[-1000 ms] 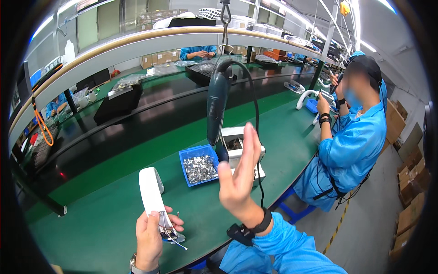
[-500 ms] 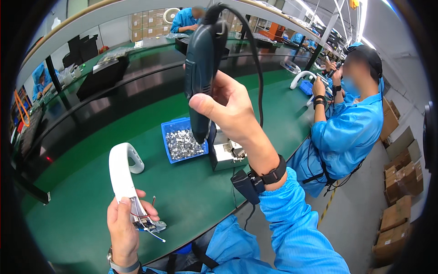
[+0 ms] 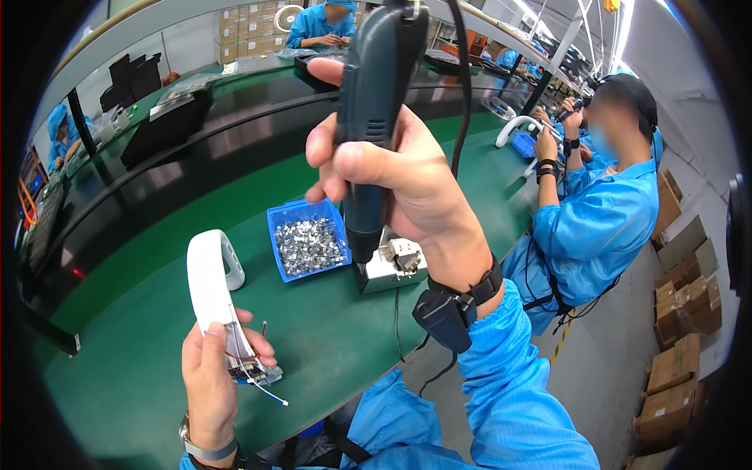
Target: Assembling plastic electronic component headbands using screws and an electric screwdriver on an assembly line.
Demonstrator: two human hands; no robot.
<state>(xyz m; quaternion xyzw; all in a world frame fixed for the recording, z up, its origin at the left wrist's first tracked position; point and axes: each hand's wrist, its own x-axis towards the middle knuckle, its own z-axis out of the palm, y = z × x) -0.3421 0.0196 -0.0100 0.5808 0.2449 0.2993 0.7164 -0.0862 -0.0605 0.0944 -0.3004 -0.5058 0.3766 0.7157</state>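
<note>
In my right hand is a dark electric screwdriver, held upright, with its tip pointing down and a black cord at its top. My fingers wrap behind it and the thumb lies across its front. The tip appears in front of a small metal box with a mechanism on top. My left hand grips the lower end of a curved white plastic housing with a looped upper part. At that end, a small circuit board and thin red and white wires are exposed.
A blue bin full of small metal parts stands on the green bench. Behind runs a dark conveyor. At right, a co-worker in blue handles a white curved piece. Cardboard boxes stack on the floor.
The screwdriver has shifted right and its tip slightly down, toward the metal box. More of my right fingers now show around it. My left hand and the white housing have barely moved.
</note>
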